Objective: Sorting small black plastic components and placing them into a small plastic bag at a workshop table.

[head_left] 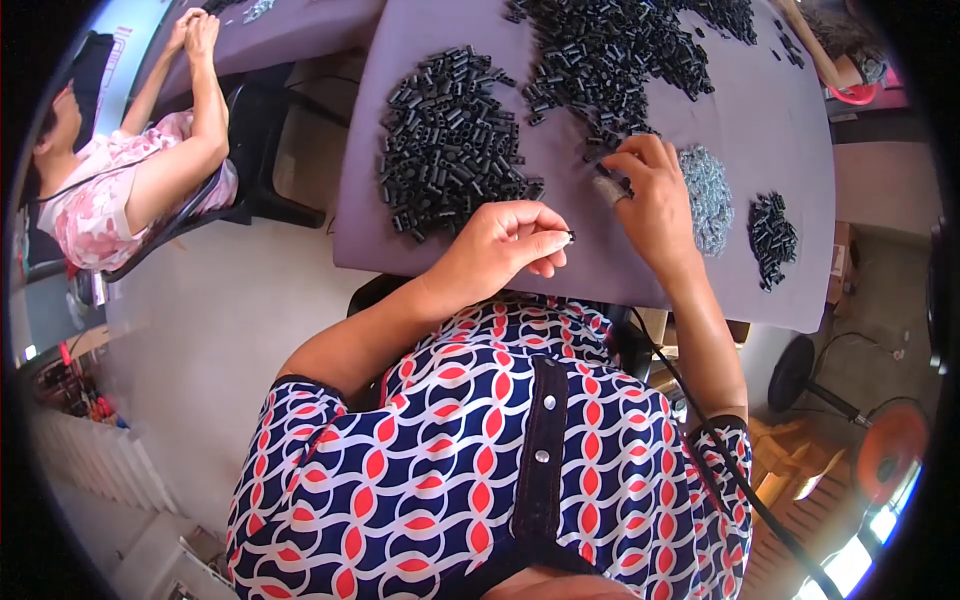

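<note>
My left hand (510, 248) is closed, thumb and forefinger pinching a small black cylindrical piece (571, 237) whose end just shows. Above and to the right of it, my right hand (655, 195) bends over the near tip of a big heap of black cylindrical pieces (620, 60). A dark piece (624, 181) shows between its curled fingers and thumb, partly hidden. One of these digits has a pale wrap on it. Another heap of black pieces (450, 140) lies beyond my left hand. Small silvery metal parts (706, 200) are piled right beside my right hand.
A smaller black heap (772, 240) lies near the right edge of the purple-grey covered table (790, 140). At left another person (130, 180) sits on a dark chair; a further arm (810, 45) reaches in at far right. A fan (890, 450) stands at lower right.
</note>
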### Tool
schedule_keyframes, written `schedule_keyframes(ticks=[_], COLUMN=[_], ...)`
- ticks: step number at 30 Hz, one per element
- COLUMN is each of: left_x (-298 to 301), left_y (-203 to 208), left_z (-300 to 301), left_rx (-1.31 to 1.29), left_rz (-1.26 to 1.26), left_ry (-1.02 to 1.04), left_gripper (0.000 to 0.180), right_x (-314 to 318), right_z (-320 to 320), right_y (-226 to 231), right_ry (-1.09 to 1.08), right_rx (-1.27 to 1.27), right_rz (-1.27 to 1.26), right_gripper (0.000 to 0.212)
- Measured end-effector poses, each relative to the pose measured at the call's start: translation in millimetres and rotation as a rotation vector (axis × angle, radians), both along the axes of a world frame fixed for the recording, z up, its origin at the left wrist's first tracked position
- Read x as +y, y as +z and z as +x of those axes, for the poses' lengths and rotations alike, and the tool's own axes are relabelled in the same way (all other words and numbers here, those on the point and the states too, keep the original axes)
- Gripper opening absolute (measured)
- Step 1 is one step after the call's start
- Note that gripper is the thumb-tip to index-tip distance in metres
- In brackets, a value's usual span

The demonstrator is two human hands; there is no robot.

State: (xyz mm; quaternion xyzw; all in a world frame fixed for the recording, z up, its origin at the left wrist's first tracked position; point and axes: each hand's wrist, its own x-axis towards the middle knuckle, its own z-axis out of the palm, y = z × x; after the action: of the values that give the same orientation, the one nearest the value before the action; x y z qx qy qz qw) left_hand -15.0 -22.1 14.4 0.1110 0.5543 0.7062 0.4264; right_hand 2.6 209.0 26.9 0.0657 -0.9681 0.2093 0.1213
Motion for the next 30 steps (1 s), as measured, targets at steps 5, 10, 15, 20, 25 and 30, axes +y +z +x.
schedule_keyframes(ticks=[5, 10, 15, 20, 25, 30], left_x=[-4, -2, 5, 4, -4, -16], left_y=[-3, -5, -2, 3, 7, 11], left_z=[-3, -6, -5, -3, 0, 5], left_rx=[0.014, -0.006, -0.014, 0.009, 0.018, -0.032], left_rz=[0.029, 0.024, 0.02, -0.003, -0.038, -0.076], left_ry=[0.022, 0.03, 0.021, 0.038, 0.052, 0.099], left_gripper=[0.017, 0.017, 0.018, 0.019, 0.02, 0.017], right_x=[0, -5, -2, -2, -6, 30], right_z=[-1, 23, 32, 39, 42, 51], right_y=[-9, 3, -17, -27, -5, -15], right_ry=[-0.038, -0.08, -0.196, -0.157, -0.22, -0.341], right_rx=[0.086, -0.088, -0.266, -0.248, -0.174, -0.026], right_rz=[0.019, -0.252, -0.584, -1.065, -0.615, -0.655], right_gripper=[0.029, 0.029, 0.026, 0.02, 0.026, 0.035])
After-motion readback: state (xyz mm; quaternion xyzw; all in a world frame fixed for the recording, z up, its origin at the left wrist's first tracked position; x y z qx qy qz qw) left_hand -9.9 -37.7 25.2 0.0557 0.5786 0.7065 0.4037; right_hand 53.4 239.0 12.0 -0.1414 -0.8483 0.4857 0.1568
